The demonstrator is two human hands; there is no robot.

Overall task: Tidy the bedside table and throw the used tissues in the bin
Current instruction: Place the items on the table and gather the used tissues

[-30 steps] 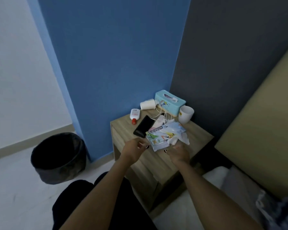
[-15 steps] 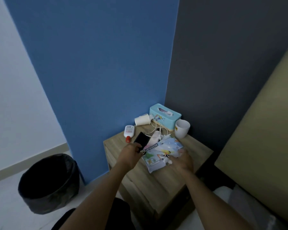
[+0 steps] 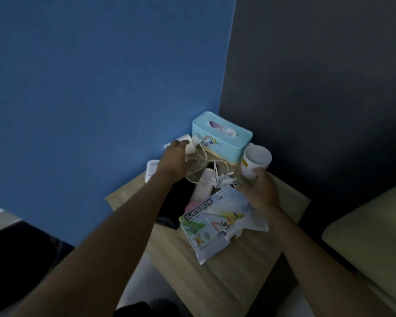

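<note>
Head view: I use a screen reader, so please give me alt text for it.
A person's left hand reaches a tipped-over paper cup while the right hand touches an upright white cup on a cluttered wooden bedside table. A teal tissue box, white cable and scissors packet lie between.

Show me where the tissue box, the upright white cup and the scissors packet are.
tissue box (image 3: 224, 143): head view, on its front wall.
upright white cup (image 3: 252, 164): head view, on its outer side.
scissors packet (image 3: 212, 221): head view, on its printed face.
</note>
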